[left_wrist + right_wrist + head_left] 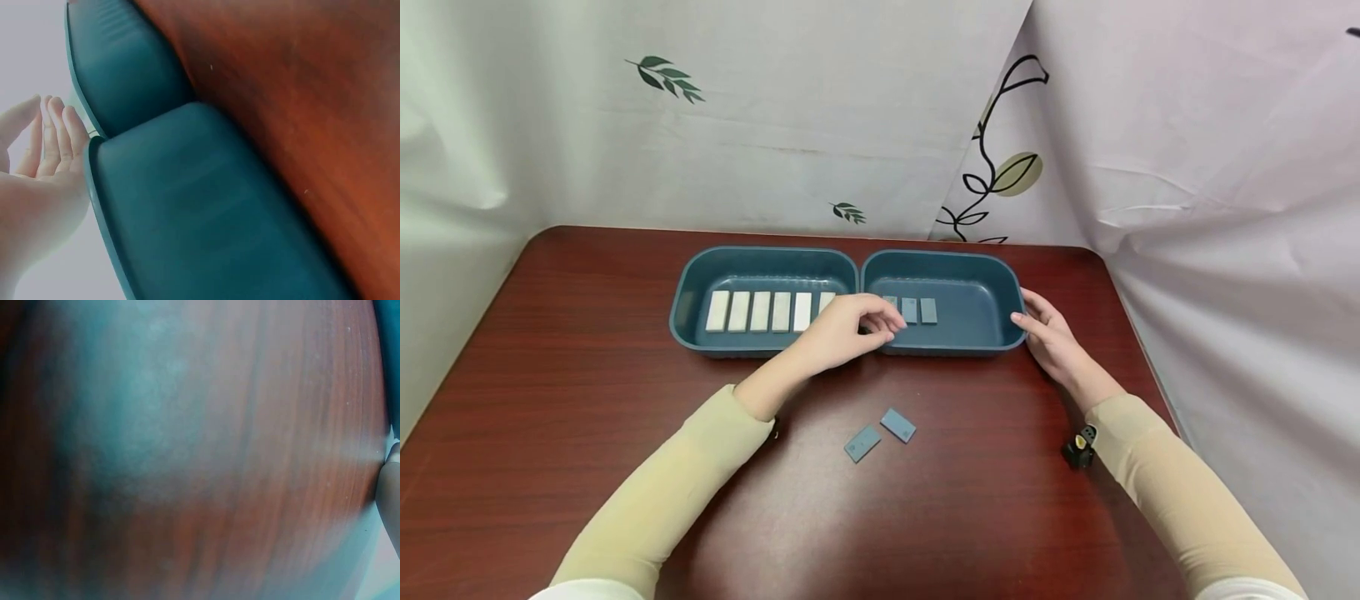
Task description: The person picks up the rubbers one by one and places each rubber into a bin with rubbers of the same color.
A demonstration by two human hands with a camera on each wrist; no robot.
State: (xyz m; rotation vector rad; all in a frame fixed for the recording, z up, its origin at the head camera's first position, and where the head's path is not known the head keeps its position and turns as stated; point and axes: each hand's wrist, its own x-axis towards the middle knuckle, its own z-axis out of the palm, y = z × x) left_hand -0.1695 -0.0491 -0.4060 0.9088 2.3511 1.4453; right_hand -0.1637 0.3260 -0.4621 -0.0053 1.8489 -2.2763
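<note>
Two dark blue plastic bins stand side by side, ends touching. In the left bin (681,312) lies a row of several white rectangular blocks (760,312); my left hand partly covers the rightmost. Small grey-blue tiles (928,311) lie in the right bin (947,342). My left hand (853,329) hovers over the adjoining ends of the bins, its fingers loosely bent. The left wrist view shows nothing between thumb and fingers. At the right bin's outer end, my right hand (1051,333) holds the rim, thumb at the edge. Its thumb (390,487) barely shows in the right wrist view.
Two more grey-blue tiles, a left one (862,443) and a right one (898,425), lie on the reddish-brown table (985,500) in front of the bins. A pale curtain (760,125) with leaf prints hangs behind the table and along its sides.
</note>
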